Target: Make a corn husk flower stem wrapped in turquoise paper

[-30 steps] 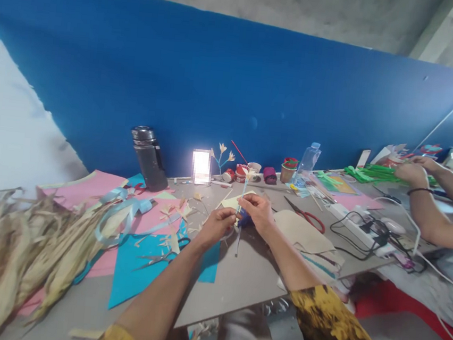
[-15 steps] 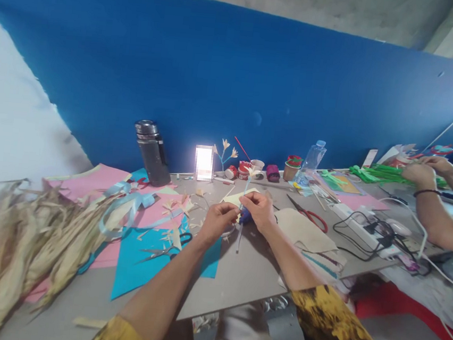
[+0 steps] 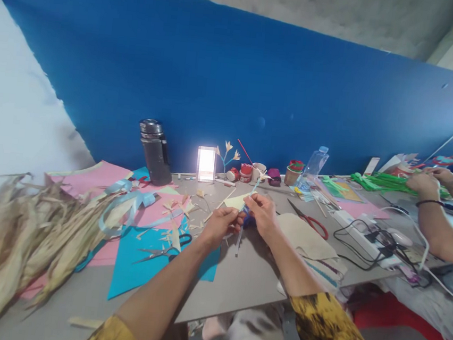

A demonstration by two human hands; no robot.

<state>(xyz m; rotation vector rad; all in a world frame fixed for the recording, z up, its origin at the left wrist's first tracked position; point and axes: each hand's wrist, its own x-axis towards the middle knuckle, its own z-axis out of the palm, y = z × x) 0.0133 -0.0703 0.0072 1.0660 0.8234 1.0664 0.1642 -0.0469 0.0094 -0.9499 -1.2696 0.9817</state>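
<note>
- Paper-looking flower (image 3: 263,177) is up above the table (image 3: 238,294), tilted, bloom poking out past the fingers and the stem end hanging below.
- Right hand (image 3: 261,212) has the stem pinched between thumb and finger.
- Left hand (image 3: 221,226) is closed on it just below, though the fingers hide the exact contact.
- Some blue-purple thing (image 3: 249,220) sits mostly hidden behind the right hand, can't tell what.
- Bright blurred-out rectangle (image 3: 206,164) by the wall, unreadable.
- Dried husks (image 3: 9,261) run off the left edge.
</note>
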